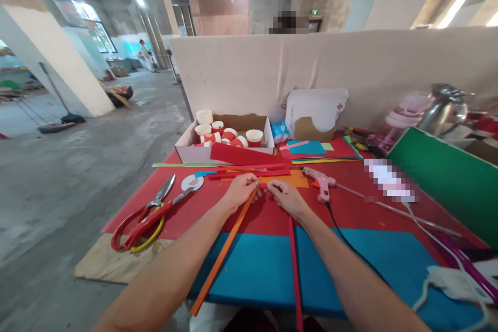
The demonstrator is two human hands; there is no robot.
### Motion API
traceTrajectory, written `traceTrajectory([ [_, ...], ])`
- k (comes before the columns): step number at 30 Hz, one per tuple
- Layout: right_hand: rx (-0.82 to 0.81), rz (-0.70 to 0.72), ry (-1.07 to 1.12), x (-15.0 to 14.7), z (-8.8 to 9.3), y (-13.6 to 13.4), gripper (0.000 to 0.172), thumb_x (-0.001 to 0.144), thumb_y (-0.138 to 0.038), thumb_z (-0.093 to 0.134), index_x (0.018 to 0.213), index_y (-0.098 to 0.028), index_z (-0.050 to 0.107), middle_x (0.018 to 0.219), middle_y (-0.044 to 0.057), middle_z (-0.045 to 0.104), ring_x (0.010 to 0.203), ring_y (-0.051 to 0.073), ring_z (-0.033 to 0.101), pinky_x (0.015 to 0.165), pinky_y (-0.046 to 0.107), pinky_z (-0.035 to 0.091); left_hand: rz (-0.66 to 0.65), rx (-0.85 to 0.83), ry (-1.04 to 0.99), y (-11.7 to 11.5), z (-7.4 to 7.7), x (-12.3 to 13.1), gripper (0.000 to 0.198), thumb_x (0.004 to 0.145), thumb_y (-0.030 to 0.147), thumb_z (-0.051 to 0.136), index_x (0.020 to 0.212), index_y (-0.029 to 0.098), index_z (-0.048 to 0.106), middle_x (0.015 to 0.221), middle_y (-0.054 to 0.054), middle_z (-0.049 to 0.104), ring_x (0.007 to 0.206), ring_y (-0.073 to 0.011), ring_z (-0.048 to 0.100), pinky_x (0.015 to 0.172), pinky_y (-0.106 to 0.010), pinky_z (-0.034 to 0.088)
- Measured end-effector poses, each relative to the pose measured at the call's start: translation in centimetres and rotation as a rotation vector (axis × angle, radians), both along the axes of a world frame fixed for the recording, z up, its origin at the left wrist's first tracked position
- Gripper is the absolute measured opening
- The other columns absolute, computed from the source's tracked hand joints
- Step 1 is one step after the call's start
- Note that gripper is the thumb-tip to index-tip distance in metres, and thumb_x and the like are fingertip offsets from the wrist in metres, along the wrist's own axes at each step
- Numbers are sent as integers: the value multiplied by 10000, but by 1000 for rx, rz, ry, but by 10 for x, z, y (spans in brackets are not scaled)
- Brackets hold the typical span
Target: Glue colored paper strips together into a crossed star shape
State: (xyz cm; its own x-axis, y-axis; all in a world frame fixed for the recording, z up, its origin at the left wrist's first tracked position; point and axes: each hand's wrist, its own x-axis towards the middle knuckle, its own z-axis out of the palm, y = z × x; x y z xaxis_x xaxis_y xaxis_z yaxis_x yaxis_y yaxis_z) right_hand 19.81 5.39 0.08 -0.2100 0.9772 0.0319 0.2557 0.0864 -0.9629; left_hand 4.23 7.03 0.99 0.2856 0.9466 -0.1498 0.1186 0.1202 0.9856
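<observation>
Left hand (240, 190) pinched shut on the top end of the orange strip (223, 251); right hand (287, 198) pinched on the red strip (294, 264) end. Both strip ends meet just left of the glue gun (321, 184) on the table (350, 210). Scissors (148, 215) lie well left of the gun.

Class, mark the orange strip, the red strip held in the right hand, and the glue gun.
orange strip (223, 251): head view, midway along its length.
red strip (295, 275): head view, on its lower half.
glue gun (322, 191): head view, on its handle.
</observation>
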Motion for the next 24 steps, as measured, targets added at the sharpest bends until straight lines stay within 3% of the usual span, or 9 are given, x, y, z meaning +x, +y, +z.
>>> traceTrajectory([
  [4,107,-28,-112,0,-2,0,280,820,-360,465,609,-184,521,575,-16,571,503,92,501,525,207,387,-30,-9,-13,-3,-1,3,133,815,238,514,722,144,503,541,5,577,434,-78,524,445,-178,418],
  [24,98,-105,-85,3,-7,4,375,761,-523,525,583,-193,514,448,-43,517,354,84,438,386,203,317,-54,-31,-104,-5,-3,7,176,782,318,567,797,150,518,524,13,571,434,-82,526,452,-180,425],
])
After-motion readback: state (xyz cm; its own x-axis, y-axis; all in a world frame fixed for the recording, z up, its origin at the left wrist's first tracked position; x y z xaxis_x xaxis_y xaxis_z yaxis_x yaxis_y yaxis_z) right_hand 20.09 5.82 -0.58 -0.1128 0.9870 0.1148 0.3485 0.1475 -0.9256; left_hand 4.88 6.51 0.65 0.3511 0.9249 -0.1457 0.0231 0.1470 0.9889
